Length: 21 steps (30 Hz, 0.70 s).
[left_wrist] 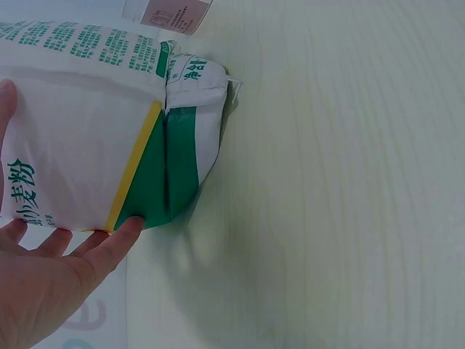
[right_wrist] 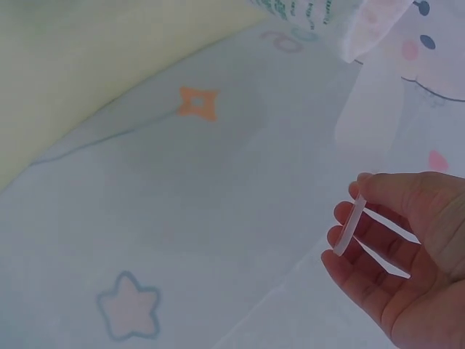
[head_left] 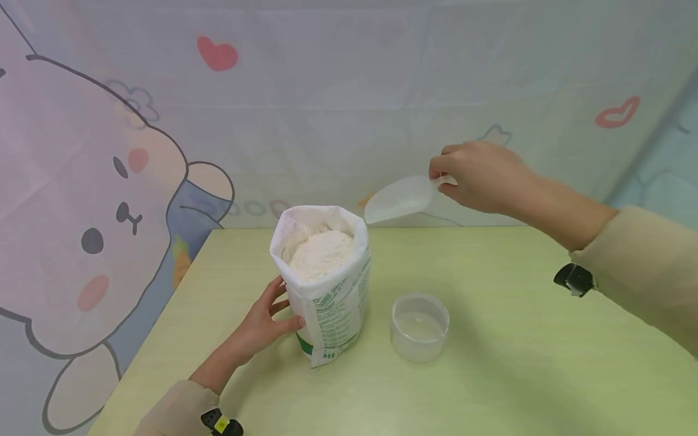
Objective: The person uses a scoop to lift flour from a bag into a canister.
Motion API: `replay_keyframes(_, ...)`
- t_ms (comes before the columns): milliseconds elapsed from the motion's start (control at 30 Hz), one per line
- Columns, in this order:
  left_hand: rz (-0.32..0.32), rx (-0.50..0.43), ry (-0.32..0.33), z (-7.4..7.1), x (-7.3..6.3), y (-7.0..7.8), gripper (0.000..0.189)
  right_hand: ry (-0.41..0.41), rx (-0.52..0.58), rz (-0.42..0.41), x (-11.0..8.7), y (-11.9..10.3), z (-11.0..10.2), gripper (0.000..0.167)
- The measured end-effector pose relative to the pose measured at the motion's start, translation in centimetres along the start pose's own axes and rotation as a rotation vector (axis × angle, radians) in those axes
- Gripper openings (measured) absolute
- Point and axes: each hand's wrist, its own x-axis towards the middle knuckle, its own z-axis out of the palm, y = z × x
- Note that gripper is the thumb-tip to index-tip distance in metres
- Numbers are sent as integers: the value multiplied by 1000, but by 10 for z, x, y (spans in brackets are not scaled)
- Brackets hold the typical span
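A white and green bag of wheat flour (head_left: 339,312) stands upright on the table, its top open and flour (head_left: 323,254) heaped inside. My left hand (head_left: 257,332) holds the bag's left side, thumb on the near face and fingers spread round the side. In the left wrist view, the fingertips lie along the bag (left_wrist: 80,138) near its green and yellow bottom. Up and to the right of the bag, my right hand (head_left: 482,175) grips a translucent white scoop (head_left: 400,198) by its handle. The scoop's tip is close to the bag's rim; whether it holds flour cannot be seen.
Just right of the bag, a clear round container (head_left: 418,348) stands on the table; I cannot tell what is inside. A printed cloth (head_left: 349,66) with a cartoon animal and hearts hangs behind the pale yellow-green table (head_left: 518,363).
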Motion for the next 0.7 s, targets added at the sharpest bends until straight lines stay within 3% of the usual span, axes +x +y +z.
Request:
replay_keyframes(400,17,-7,-12,3,-1,2,89,-31,-44,-71,24,-29,-1,13)
replay_keyframes(700,20,-8,-14,4,0,2,89,-83,-142,-67,33,-47,3,18)
